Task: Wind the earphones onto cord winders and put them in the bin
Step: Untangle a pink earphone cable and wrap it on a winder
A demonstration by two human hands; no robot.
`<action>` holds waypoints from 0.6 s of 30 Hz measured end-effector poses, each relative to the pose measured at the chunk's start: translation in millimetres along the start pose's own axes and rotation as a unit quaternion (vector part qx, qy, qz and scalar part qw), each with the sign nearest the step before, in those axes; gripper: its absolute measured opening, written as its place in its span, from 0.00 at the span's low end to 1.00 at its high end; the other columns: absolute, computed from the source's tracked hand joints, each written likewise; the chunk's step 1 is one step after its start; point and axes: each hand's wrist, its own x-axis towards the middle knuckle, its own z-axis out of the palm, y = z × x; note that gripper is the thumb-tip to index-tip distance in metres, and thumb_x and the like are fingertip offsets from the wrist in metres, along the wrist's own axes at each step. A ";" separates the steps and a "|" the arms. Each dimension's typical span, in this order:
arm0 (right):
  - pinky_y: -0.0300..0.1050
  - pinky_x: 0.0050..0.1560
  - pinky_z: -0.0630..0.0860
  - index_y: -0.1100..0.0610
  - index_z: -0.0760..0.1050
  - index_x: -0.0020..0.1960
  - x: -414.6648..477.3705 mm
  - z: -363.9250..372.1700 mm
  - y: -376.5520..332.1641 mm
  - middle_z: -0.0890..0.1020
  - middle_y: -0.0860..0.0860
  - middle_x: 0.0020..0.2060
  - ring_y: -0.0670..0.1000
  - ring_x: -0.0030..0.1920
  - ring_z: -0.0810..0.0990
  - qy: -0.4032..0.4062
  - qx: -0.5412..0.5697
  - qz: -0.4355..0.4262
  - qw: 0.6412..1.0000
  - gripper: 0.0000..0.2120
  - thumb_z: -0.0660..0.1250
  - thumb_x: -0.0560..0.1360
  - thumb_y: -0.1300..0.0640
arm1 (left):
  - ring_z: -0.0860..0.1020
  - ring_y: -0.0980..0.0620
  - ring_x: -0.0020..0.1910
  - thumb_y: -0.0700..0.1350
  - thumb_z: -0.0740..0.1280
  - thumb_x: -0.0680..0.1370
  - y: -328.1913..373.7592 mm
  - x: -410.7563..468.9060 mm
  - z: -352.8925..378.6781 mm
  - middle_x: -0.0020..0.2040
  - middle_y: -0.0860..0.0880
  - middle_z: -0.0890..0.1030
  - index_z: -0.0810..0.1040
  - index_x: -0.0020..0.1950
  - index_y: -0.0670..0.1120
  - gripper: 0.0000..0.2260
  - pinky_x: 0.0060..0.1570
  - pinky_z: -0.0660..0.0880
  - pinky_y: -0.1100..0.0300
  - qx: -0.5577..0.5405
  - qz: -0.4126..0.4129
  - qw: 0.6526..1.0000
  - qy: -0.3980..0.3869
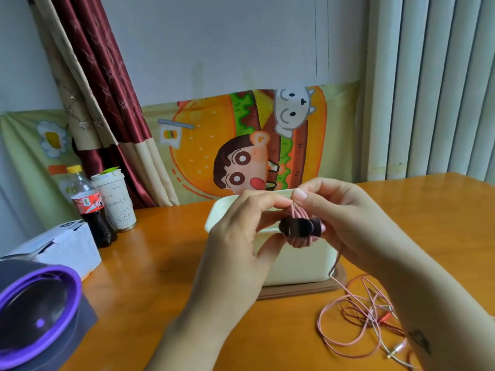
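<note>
Left hand (238, 236) pinching the dark brown plastic cord winder (296, 227) in front of the cream plastic bin (294, 266), right hand (345, 218) pinching the pink earphone cord (297, 243) wrapped round it, loose end tangled on the orange tabletop (160, 250).

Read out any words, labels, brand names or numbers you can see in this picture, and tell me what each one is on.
No text here can be quoted with confidence.
On the cola bottle: red label with white markings, too blurred to read.
On the paper cup: handwritten characters above a small doodle, too small to read.
On the white box: dark printed marks, unreadable.
On the cartoon burger cloth: pictures only, no words visible.
</note>
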 end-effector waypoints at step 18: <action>0.31 0.27 0.64 0.52 0.82 0.43 -1.3 13.7 28.7 0.72 0.40 0.21 0.41 0.25 0.68 0.037 -0.245 0.085 0.965 0.07 0.67 0.75 0.51 | 0.82 0.58 0.47 0.36 0.68 0.72 -21.4 2.0 5.3 0.51 0.52 0.85 0.83 0.52 0.47 0.12 0.42 0.79 0.67 -0.480 -0.414 0.772 0.056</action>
